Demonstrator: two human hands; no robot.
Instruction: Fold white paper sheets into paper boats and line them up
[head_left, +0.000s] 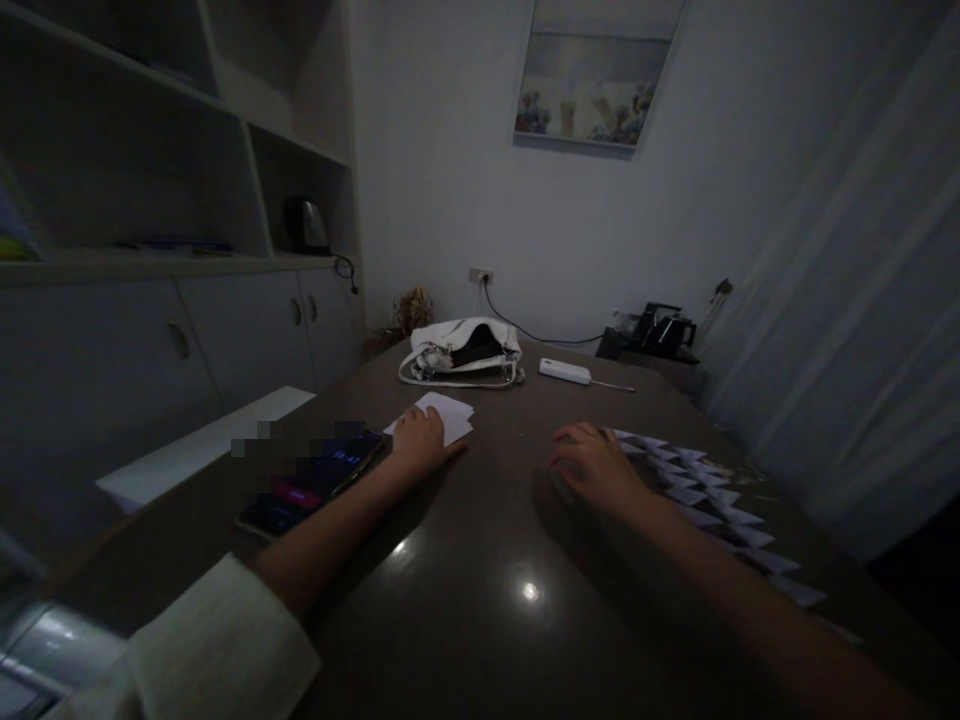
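My left hand (420, 440) rests on a small stack of white paper sheets (448, 410), its thumb stretched out to the side over the table; its fingertips are partly hard to make out. My right hand (596, 465) hovers low over the dark table or just touches it, with fingers loosely bent, somewhat apart and nothing visible in them. Beside it on the right lie rows of folded white paper triangles (724, 496), partly hidden behind my right hand and forearm. A phone (330, 470) with a lit screen lies by my left forearm.
A white handbag (465, 350) stands open toward the far end of the glossy table (465, 560). Right of it lies a white power bank (564, 371) with a short cable. Shelves and cabinets (247, 330) line the left; kettles (664, 328) stand beyond the table at right.
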